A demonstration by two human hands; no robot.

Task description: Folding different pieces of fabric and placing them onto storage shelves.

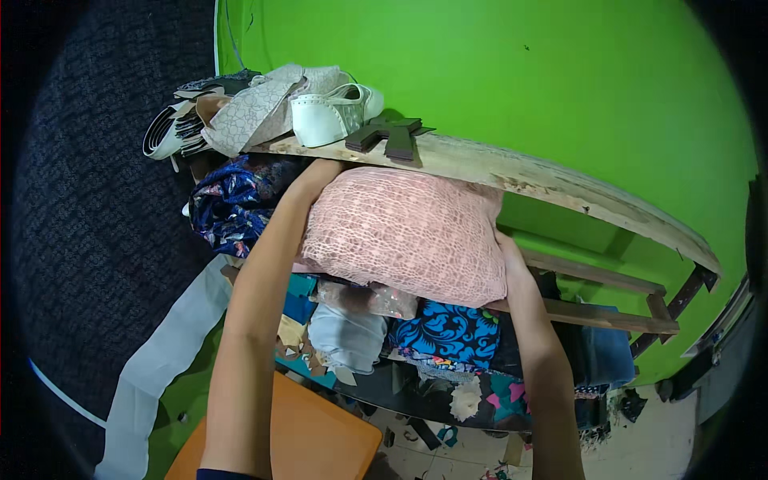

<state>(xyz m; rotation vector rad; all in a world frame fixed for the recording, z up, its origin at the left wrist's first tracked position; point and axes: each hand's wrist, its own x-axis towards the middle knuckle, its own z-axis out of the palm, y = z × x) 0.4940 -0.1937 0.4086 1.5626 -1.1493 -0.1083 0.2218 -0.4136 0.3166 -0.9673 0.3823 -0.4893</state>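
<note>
A plump pink bundle of material point(404, 232) with a pale crackled pattern sits under the top plank, on the rack's lower slats. My left hand point(326, 170) reaches to its upper left side, just below the plank, its fingers hidden. Against the bundle's right side presses my right hand point(506, 246), with its fingers mostly behind the material. The bundle is held between the two hands. Left of it hangs a shiny dark blue floral fabric point(230, 202).
On the wooden plank point(512, 172) lie a white shoe point(328, 116), patterned whitish material point(256, 112) and dark cut pieces point(390, 136). Below are folded fabrics, including a blue swirl-print cloth point(448, 332). An orange surface point(320, 428) stands lower left, and scraps litter the tiled floor point(416, 460).
</note>
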